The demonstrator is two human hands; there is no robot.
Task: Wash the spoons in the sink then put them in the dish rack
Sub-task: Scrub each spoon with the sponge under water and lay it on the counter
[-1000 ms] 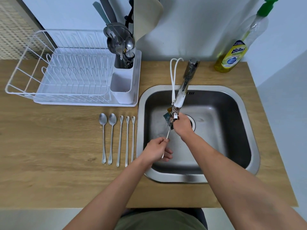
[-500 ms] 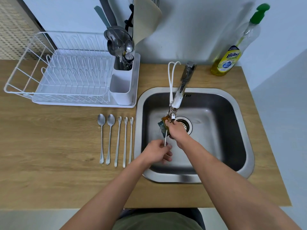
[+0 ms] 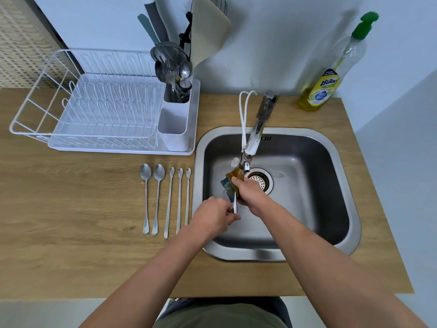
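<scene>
Over the steel sink (image 3: 340,162), my left hand (image 3: 212,216) pinches the handle end of a thin spoon (image 3: 234,204). My right hand (image 3: 248,192) squeezes a yellow and green sponge (image 3: 228,185) around the spoon's upper part, just below the tap's nozzle. The spoon's bowl is hidden inside the sponge. Several more spoons (image 3: 156,197) lie side by side on the wooden counter left of the sink, two with round bowls and three slim ones. The white dish rack (image 3: 94,110) stands behind them, with a cutlery holder (image 3: 176,114) on its right side.
The tap (image 3: 257,129) leans over the sink from the back, a white cord looped beside it. A dish soap bottle (image 3: 331,74) stands at the back right corner. Utensils fill the holder's rear compartment. The drain strainer (image 3: 261,181) sits right of my hands.
My right hand has slid the sponge down along the spoon, closer to my left hand. My view has shifted slightly; the spoons on the counter have stayed put.
</scene>
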